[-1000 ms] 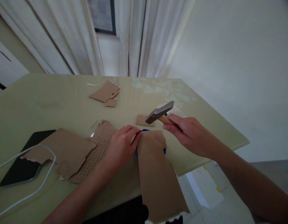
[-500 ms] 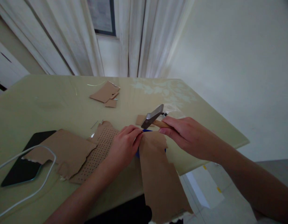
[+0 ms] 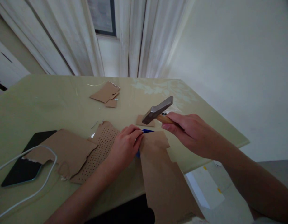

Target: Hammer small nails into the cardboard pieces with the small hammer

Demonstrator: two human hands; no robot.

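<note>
Hammer (image 3: 158, 110) head now stands raised again, clear of the work; half a second back it was down low, nearly at the left fingertips, and a second back it was up as now. Judged as one strike completed and the tool lifted back, so the hammering goes on in repeated blows at the same spot. Right hand (image 3: 189, 132) is clenched round the wooden handle close under the metal head, thumb on the near side, head pointing left and slightly away. Left hand (image 3: 125, 146) has kept its place throughout: fingers curled, tips pinched together at the far left corner of the long cardboard strip (image 3: 162, 171), right beside a small blue object (image 3: 147, 131) that shows just past the strip's far edge. What the fingertips pinch is too small to tell; possibly a nail. The strip lies on the table (image 3: 52, 99) with its near end hanging over the table's near edge; it has shifted a little rightward. Left of the hand lies a perforated cardboard piece (image 3: 97, 149), partly under a torn cardboard sheet (image 3: 62, 151). Far left: a dark tablet (image 3: 22, 169) with a white cable (image 3: 29, 174) looped across it. Cardboard scraps (image 3: 105, 92) rest farther back on the table.
</note>
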